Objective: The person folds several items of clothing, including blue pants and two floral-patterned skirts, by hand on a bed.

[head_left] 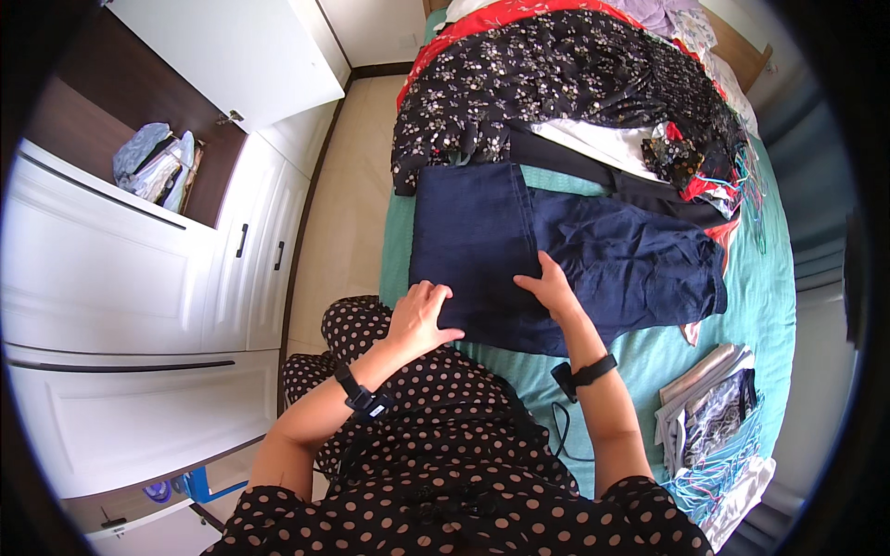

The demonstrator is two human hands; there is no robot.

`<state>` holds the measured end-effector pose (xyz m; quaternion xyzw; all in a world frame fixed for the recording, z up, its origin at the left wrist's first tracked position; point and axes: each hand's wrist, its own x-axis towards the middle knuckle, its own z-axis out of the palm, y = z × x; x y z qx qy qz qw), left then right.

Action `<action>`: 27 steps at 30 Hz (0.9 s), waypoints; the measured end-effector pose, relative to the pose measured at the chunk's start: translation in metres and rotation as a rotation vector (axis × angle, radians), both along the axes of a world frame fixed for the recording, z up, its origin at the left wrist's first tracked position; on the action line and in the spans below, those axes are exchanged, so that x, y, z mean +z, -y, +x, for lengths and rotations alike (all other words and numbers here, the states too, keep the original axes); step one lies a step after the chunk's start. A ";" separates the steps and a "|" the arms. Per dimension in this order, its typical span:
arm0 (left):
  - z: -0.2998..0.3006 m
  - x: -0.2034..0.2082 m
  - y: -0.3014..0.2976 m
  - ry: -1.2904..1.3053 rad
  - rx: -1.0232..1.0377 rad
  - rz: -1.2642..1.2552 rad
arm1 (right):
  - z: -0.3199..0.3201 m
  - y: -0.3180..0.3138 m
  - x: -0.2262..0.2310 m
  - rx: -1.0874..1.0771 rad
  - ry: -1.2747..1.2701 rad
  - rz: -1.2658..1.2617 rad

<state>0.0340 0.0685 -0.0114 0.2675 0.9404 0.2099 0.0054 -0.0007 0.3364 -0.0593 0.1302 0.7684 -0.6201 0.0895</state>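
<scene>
A dark navy garment lies spread on the teal bedsheet, its left part folded into a neat rectangle. My left hand rests flat on the near left corner of that folded part, fingers together. Next to it, my right hand presses flat on the garment near its middle, by the fold line. Neither hand grips the cloth. Both wrists wear black bands.
A black floral garment and other clothes are piled at the far end of the bed. A stack of folded clothes sits at the near right. A white wardrobe with an open shelf stands to the left, across a tiled floor strip.
</scene>
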 end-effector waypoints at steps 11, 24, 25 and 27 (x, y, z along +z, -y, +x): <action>0.002 -0.043 0.042 -0.211 -0.061 -0.079 | 0.062 -0.021 -0.039 0.017 -0.062 0.239; 0.029 -0.032 0.049 0.086 0.144 0.323 | 0.075 -0.203 0.001 -0.977 -0.652 0.098; 0.024 -0.034 0.042 0.056 0.186 0.390 | 0.079 -0.248 -0.011 -1.238 -0.740 0.255; 0.022 -0.040 0.047 0.080 0.233 0.368 | 0.080 -0.279 -0.018 -1.297 -0.670 0.244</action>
